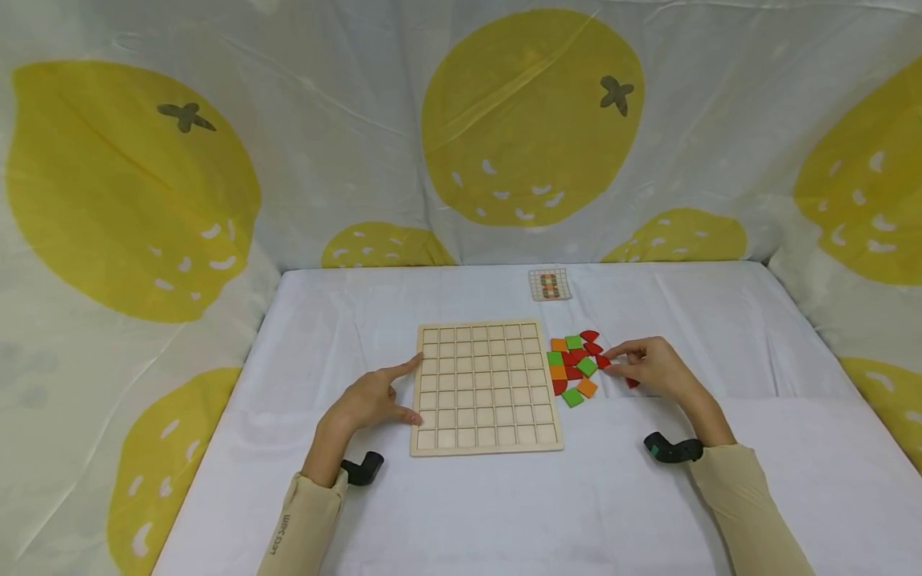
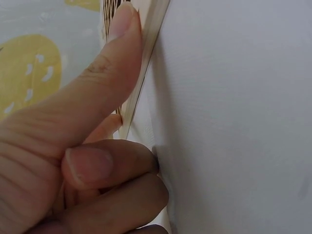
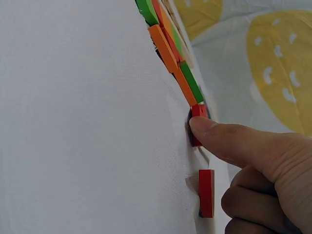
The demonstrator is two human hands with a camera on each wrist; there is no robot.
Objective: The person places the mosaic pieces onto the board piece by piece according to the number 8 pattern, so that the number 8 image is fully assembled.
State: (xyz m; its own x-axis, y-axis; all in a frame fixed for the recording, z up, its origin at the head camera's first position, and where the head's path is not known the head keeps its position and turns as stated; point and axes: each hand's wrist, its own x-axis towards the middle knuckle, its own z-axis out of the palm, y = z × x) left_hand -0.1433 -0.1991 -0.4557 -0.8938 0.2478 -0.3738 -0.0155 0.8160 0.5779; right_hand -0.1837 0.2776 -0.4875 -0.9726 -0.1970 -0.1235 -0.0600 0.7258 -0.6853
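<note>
A wooden grid board (image 1: 479,388) lies flat on the table. At its left edge is my left hand (image 1: 374,400), thumb and index finger spread apart and touching the frame; the thumb (image 2: 114,63) rests on the rim in the left wrist view. Right of the board, my right hand (image 1: 651,368) pinches a red quarter-circle tile (image 1: 603,362) between thumb and index finger. That tile (image 3: 196,139) is partly covered by the thumb in the right wrist view. Another red tile (image 1: 632,383) lies under the right hand's curled fingers.
Several red tiles, green tiles (image 1: 572,398) and orange tiles (image 1: 587,388) lie loosely clustered against the board's right side. A small pattern card (image 1: 550,285) sits farther back. White cloth covers the table (image 1: 490,512), and a lemon-print curtain (image 1: 346,144) hangs behind it.
</note>
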